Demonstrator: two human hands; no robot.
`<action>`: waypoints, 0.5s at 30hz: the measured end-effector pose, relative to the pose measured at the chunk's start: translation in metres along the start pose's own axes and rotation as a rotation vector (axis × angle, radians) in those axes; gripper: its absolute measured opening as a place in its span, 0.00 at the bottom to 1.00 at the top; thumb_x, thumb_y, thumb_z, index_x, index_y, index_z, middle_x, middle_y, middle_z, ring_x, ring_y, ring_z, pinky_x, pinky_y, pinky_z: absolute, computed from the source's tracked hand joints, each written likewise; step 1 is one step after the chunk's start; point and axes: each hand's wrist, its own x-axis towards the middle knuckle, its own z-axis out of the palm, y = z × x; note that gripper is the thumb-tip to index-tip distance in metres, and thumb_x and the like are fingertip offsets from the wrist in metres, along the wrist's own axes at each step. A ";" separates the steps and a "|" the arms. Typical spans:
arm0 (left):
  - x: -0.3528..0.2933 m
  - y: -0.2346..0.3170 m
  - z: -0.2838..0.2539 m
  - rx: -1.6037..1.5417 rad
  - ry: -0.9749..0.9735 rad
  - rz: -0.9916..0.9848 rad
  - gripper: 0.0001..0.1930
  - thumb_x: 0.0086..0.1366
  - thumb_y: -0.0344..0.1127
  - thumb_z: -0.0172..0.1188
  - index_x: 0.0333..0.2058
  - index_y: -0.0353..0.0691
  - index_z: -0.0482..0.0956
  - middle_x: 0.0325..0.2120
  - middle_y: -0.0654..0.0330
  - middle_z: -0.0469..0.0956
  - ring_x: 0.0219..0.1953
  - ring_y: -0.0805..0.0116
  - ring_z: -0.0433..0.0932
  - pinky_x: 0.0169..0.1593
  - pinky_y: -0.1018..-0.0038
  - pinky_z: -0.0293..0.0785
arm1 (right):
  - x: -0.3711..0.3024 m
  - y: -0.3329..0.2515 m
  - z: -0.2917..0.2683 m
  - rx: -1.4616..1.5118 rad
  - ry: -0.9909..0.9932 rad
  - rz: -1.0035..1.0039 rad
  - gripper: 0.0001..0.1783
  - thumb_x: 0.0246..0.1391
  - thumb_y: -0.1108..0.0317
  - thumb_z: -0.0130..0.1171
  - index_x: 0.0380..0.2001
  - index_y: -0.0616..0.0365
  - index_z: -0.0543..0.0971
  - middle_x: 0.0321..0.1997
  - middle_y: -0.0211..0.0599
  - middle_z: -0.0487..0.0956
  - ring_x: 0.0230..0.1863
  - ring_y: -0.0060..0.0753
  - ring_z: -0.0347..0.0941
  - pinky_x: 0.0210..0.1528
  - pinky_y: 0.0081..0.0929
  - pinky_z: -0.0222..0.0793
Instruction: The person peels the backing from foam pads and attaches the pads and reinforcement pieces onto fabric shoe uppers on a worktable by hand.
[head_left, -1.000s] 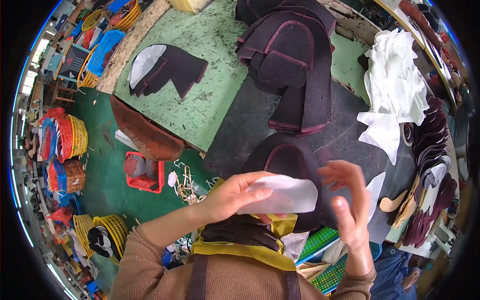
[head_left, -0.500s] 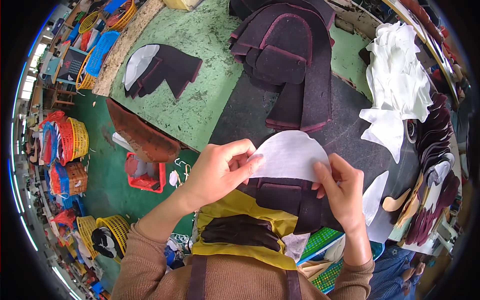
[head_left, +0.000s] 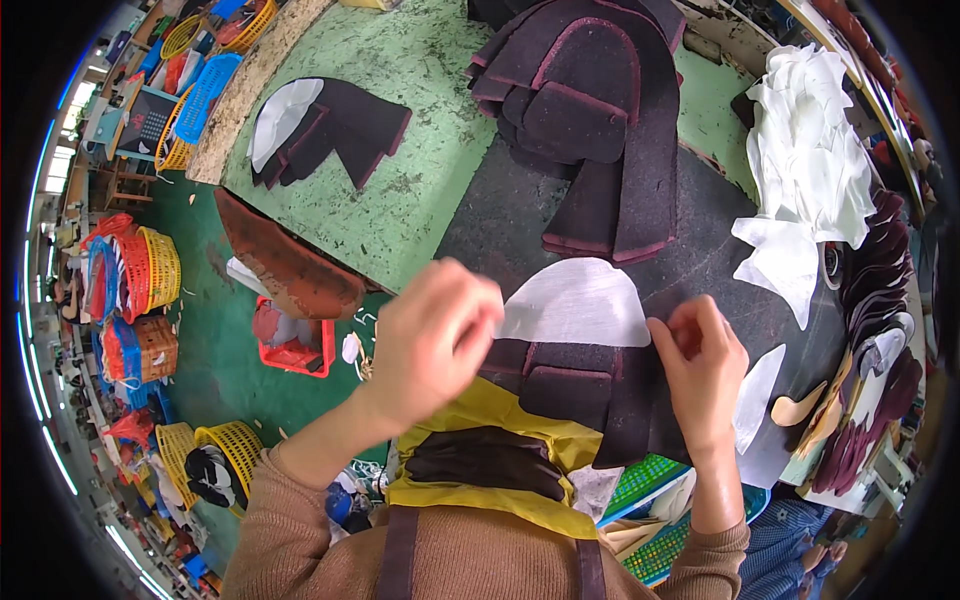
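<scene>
White pc [head_left: 580, 305], prev. held, now lies on dk pc [head_left: 565, 390]. R hand [head_left: 705, 375] let go; L hand [head_left: 435, 325] blurred, can't tell grip. Yel bskt [head_left: 241, 455] has blk/wht stuff [head_left: 208, 475]; red crate [head_left: 328, 350], grey stuff [head_left: 291, 336].

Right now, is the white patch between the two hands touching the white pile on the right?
Apart. The head view shows it: the dark board is visible between the white patch and the white pile.
</scene>
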 end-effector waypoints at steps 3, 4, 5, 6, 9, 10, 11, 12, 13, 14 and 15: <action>-0.019 0.028 -0.002 -0.123 -0.190 0.232 0.16 0.52 0.27 0.69 0.41 0.44 0.78 0.45 0.57 0.79 0.51 0.54 0.79 0.52 0.60 0.74 | -0.012 -0.014 -0.002 0.261 0.049 -0.352 0.09 0.49 0.73 0.70 0.31 0.59 0.79 0.32 0.40 0.81 0.30 0.34 0.79 0.32 0.27 0.72; -0.019 0.033 -0.001 -0.099 -0.257 0.190 0.19 0.54 0.27 0.68 0.46 0.44 0.78 0.49 0.56 0.78 0.57 0.53 0.77 0.57 0.59 0.72 | -0.011 -0.017 -0.001 0.208 -0.025 -0.411 0.08 0.53 0.76 0.66 0.36 0.61 0.79 0.32 0.40 0.82 0.33 0.34 0.81 0.36 0.28 0.74; -0.026 0.016 -0.003 -0.057 -0.282 0.173 0.21 0.55 0.27 0.67 0.49 0.43 0.77 0.52 0.56 0.78 0.59 0.53 0.75 0.59 0.59 0.70 | -0.012 -0.006 0.005 0.309 -0.038 -0.267 0.07 0.55 0.77 0.64 0.38 0.62 0.79 0.33 0.40 0.83 0.34 0.32 0.81 0.37 0.27 0.75; -0.028 0.000 -0.009 -0.015 -0.307 0.157 0.23 0.56 0.27 0.66 0.52 0.43 0.76 0.54 0.55 0.77 0.62 0.53 0.73 0.61 0.58 0.69 | -0.012 0.003 0.010 0.409 -0.048 -0.123 0.08 0.57 0.78 0.61 0.40 0.63 0.79 0.34 0.41 0.83 0.36 0.31 0.82 0.38 0.26 0.75; -0.025 -0.002 -0.009 -0.011 -0.172 0.054 0.19 0.57 0.28 0.66 0.49 0.40 0.79 0.50 0.57 0.78 0.53 0.53 0.75 0.57 0.58 0.67 | -0.016 0.001 0.007 0.487 -0.054 0.007 0.08 0.60 0.78 0.58 0.43 0.62 0.78 0.34 0.39 0.83 0.36 0.27 0.82 0.38 0.23 0.75; -0.016 0.005 -0.007 0.033 -0.143 0.056 0.19 0.57 0.30 0.66 0.49 0.40 0.79 0.49 0.57 0.78 0.50 0.53 0.75 0.56 0.58 0.67 | -0.013 -0.003 0.008 0.458 -0.037 -0.005 0.08 0.60 0.77 0.58 0.44 0.62 0.78 0.34 0.38 0.83 0.34 0.26 0.81 0.37 0.22 0.74; -0.012 0.008 -0.002 0.092 -0.103 0.067 0.21 0.58 0.33 0.67 0.51 0.39 0.78 0.44 0.57 0.77 0.48 0.54 0.72 0.56 0.60 0.66 | -0.012 -0.009 0.011 0.425 0.001 0.003 0.10 0.59 0.75 0.61 0.44 0.61 0.78 0.33 0.36 0.81 0.34 0.28 0.78 0.38 0.24 0.72; -0.006 0.009 0.004 0.095 -0.100 0.070 0.21 0.58 0.33 0.67 0.51 0.39 0.78 0.44 0.57 0.77 0.48 0.54 0.72 0.56 0.60 0.66 | -0.005 -0.012 0.010 0.426 0.004 0.000 0.10 0.59 0.75 0.61 0.44 0.61 0.78 0.33 0.36 0.81 0.34 0.28 0.78 0.38 0.24 0.72; 0.000 0.008 0.009 0.081 -0.089 0.037 0.22 0.58 0.35 0.68 0.52 0.40 0.77 0.43 0.56 0.76 0.49 0.54 0.71 0.56 0.60 0.66 | 0.004 -0.014 0.009 0.332 0.032 -0.099 0.12 0.57 0.73 0.63 0.45 0.61 0.78 0.33 0.36 0.80 0.34 0.30 0.76 0.39 0.27 0.71; 0.004 0.007 0.013 0.067 -0.079 0.003 0.22 0.59 0.36 0.68 0.52 0.40 0.77 0.42 0.56 0.76 0.50 0.54 0.71 0.56 0.61 0.65 | 0.012 -0.016 0.009 0.237 0.061 -0.197 0.14 0.55 0.71 0.65 0.45 0.61 0.78 0.33 0.36 0.79 0.35 0.33 0.73 0.41 0.29 0.70; 0.010 0.007 0.015 0.077 -0.079 0.000 0.18 0.61 0.36 0.66 0.49 0.40 0.76 0.41 0.57 0.75 0.48 0.55 0.70 0.54 0.61 0.65 | 0.020 -0.016 0.008 0.235 0.070 -0.194 0.14 0.55 0.71 0.65 0.45 0.61 0.78 0.33 0.36 0.79 0.35 0.33 0.73 0.41 0.29 0.70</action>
